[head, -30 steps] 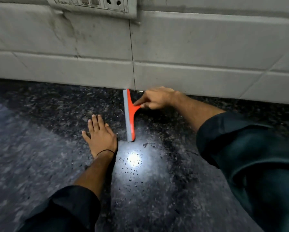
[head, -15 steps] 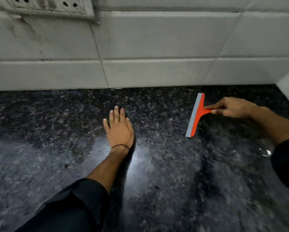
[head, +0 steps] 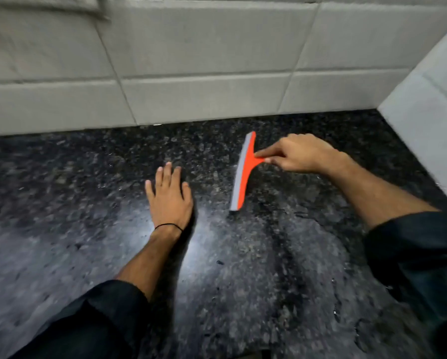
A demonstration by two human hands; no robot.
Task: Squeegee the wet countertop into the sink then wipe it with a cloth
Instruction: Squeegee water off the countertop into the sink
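An orange squeegee (head: 243,174) with a grey rubber blade rests its blade on the black speckled countertop (head: 61,198), running near to far. My right hand (head: 298,154) grips its short handle from the right. My left hand (head: 169,198) lies flat on the counter, palm down, fingers apart, just left of the blade and not touching it. Water streaks and droplets glisten on the stone near the blade's near end. No sink and no cloth are in view.
A white tiled wall (head: 191,60) runs along the back of the counter. A second white wall (head: 429,120) closes the right side, forming a corner. A lamp's bright reflection (head: 201,229) shines on the wet stone by my left wrist.
The squeegee and my right hand swept right away from my left hand, then came back a little toward it. My view shifted right, bringing the corner wall into sight. My left hand stayed flat.
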